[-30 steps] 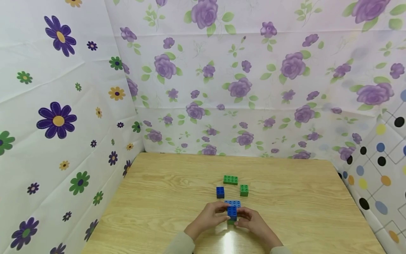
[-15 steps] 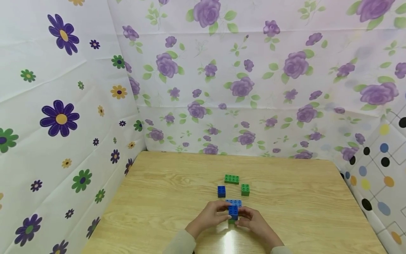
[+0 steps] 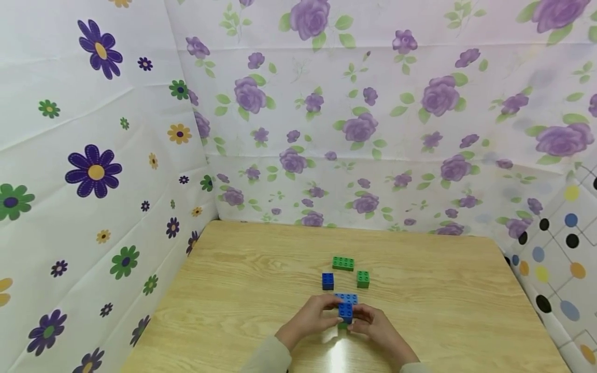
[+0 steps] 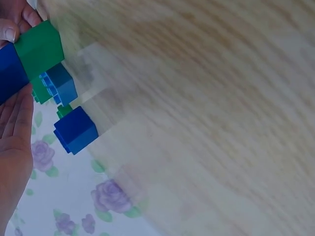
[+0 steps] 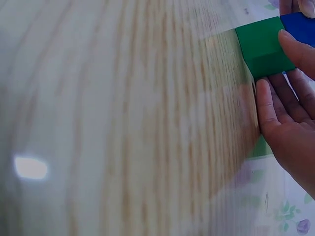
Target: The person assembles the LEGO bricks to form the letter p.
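Both hands hold a small stack near the table's front: a dark blue brick (image 3: 345, 312) on top of a green brick (image 3: 342, 326). My left hand (image 3: 312, 317) grips the blue brick from the left, its fingers behind and thumb in front. From the right, my right hand (image 3: 377, 325) pinches the stack; in the right wrist view its thumb lies over the green brick (image 5: 263, 46) near the seam with the blue brick (image 5: 300, 27). Just behind the stack lies a light blue brick (image 3: 347, 298), partly hidden by the fingers.
Farther back on the wooden table (image 3: 252, 274) sit a dark blue brick (image 3: 328, 281), a small green brick (image 3: 363, 279) and a longer green brick (image 3: 343, 263). Flowered cloth (image 3: 289, 103) hangs behind the table, with patterned cloths at both sides.
The view has shifted slightly, so the whole scene sits a little farther right. Both hands keep their hold on the stack, with no clear movement against the table.
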Tool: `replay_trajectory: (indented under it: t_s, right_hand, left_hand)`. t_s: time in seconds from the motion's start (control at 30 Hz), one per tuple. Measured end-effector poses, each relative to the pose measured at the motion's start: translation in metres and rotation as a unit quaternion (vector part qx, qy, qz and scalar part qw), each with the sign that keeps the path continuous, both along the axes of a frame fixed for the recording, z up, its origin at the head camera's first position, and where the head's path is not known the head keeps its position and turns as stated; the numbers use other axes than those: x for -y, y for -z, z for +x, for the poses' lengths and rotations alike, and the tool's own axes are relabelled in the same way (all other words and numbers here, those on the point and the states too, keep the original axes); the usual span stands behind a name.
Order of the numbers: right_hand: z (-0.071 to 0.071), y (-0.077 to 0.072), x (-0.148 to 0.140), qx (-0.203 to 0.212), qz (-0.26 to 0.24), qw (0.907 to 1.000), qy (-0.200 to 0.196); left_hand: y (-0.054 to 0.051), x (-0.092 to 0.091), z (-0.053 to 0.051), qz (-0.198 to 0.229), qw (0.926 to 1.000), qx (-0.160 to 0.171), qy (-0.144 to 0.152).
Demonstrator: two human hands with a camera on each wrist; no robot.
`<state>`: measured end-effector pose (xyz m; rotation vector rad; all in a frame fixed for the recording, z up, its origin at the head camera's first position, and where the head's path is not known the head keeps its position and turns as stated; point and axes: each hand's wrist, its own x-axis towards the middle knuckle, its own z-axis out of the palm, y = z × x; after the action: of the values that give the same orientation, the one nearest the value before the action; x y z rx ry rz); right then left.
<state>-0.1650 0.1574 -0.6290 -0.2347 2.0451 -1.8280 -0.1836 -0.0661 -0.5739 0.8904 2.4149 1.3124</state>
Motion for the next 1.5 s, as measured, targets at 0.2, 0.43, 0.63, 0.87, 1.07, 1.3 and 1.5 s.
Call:
replay_trajectory:
  t_s: [0.2,0.43,0.63,0.87,1.07,1.3,1.5]
  right_hand:
    - [-0.001,-0.003,0.001,-0.007,0.001,0.9999,-0.007]
    - [-0.002,-0.013,-0.001,-0.019,0.003,0.9992,-0.036]
    - [-0.006,-0.023,-0.005,-0.039,0.032,0.9985,-0.022]
    - [-0.016,-0.027,-0.009,-0.068,0.020,0.9971,0.029]
    - [-0.025,-0.027,-0.010,-0.084,0.018,0.9941,0.066]
    - [-0.032,-0.020,-0.008,-0.089,0.009,0.9935,0.070]
    - [-0.036,-0.013,-0.005,-0.085,0.039,0.9932,0.069]
  left_hand:
    - [0.005,0.001,0.000,0.017,0.9998,0.004,-0.002]
    - [0.009,0.004,0.001,0.037,0.9991,0.019,-0.004]
    - [0.009,0.005,0.002,0.045,0.9985,0.030,-0.005]
    - [0.007,0.002,0.001,0.046,0.9976,0.046,-0.023]
    - [0.008,0.000,0.001,0.061,0.9953,0.064,-0.040]
    - [0.012,0.000,0.004,0.087,0.9907,0.093,-0.047]
    - [0.014,-0.001,0.007,0.118,0.9841,0.120,-0.057]
